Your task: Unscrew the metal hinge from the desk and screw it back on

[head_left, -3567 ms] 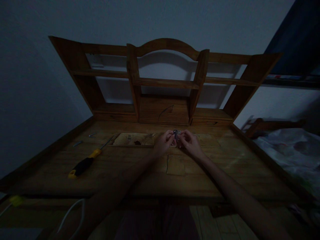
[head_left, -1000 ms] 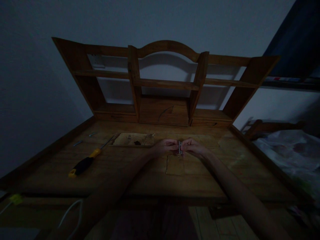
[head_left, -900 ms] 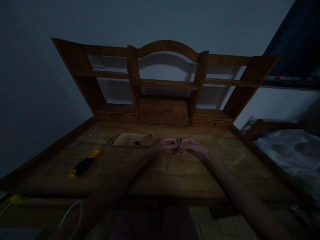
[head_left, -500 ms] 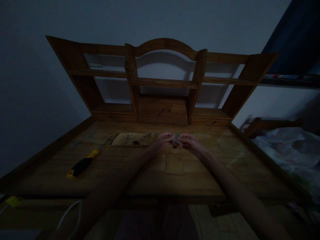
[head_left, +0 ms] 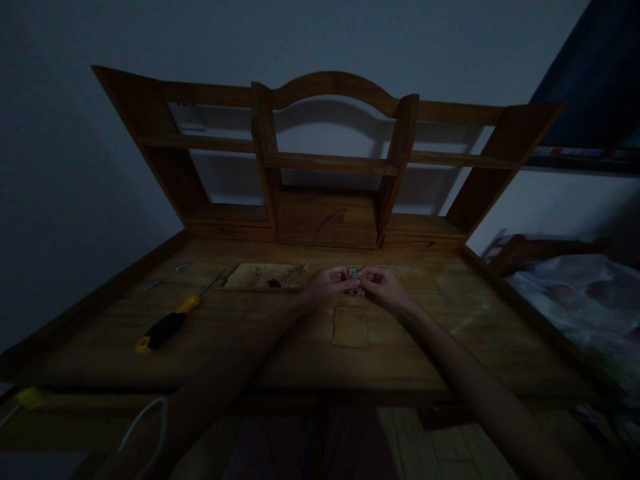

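Observation:
A small silvery metal hinge (head_left: 353, 274) is pinched between both hands above the middle of the desk, partly covered by fingers. My left hand (head_left: 330, 283) grips it from the left, thumb across its lower part. From the right, the closed fingers of my right hand (head_left: 379, 285) hold the other side. Just below the hands lies a small square wooden board (head_left: 350, 328) with little holes along its top edge. A longer wooden strip (head_left: 260, 277), stained dark in places, lies beyond my left hand; another flat wooden piece (head_left: 417, 279) lies beyond my right.
A yellow and black screwdriver (head_left: 170, 325) lies on the left of the desk (head_left: 250, 363), with screw-like metal pieces (head_left: 153, 285) farther out. A wooden shelf unit (head_left: 327, 163) rises along the back. At lower left hangs a white cord (head_left: 163, 417). Plastic-covered things (head_left: 580, 300) stand off to the right.
The hinge has turned in my fingers and now shows a narrower face. My left thumb has moved across its lower part. Nothing on the desk has moved.

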`<state>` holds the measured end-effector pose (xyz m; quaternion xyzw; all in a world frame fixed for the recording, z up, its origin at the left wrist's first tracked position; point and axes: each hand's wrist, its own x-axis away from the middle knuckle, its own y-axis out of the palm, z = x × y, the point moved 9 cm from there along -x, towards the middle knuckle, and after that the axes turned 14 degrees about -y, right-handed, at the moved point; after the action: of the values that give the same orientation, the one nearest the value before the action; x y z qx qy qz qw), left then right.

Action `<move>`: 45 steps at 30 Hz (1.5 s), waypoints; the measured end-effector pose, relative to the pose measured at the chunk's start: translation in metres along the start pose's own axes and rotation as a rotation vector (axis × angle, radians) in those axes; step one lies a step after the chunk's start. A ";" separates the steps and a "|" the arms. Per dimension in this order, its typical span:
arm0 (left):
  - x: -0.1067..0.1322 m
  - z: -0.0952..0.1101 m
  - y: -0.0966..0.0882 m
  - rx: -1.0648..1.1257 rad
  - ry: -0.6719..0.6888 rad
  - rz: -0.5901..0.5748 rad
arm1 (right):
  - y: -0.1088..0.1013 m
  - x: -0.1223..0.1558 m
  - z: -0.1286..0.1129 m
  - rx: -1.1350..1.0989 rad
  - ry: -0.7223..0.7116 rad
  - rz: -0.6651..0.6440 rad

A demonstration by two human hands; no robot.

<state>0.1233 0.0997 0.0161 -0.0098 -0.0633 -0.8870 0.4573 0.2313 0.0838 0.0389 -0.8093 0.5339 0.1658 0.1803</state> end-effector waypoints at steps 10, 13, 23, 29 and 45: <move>-0.001 0.003 -0.009 0.086 0.094 0.058 | 0.005 0.003 -0.005 -0.064 0.014 0.016; -0.001 0.003 -0.010 0.074 0.098 0.062 | 0.008 0.004 -0.007 -0.060 0.018 -0.002; -0.004 -0.001 -0.013 0.157 0.050 0.090 | -0.009 0.003 -0.020 0.365 -0.107 0.141; -0.007 -0.006 -0.013 0.121 0.042 0.079 | -0.007 0.007 -0.046 0.879 -0.285 0.068; -0.001 -0.001 -0.020 0.130 0.059 0.163 | -0.008 0.005 -0.042 0.733 -0.270 0.089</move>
<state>0.1074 0.1122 0.0130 0.0407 -0.1062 -0.8409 0.5291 0.2441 0.0631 0.0746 -0.6379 0.5638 0.0767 0.5189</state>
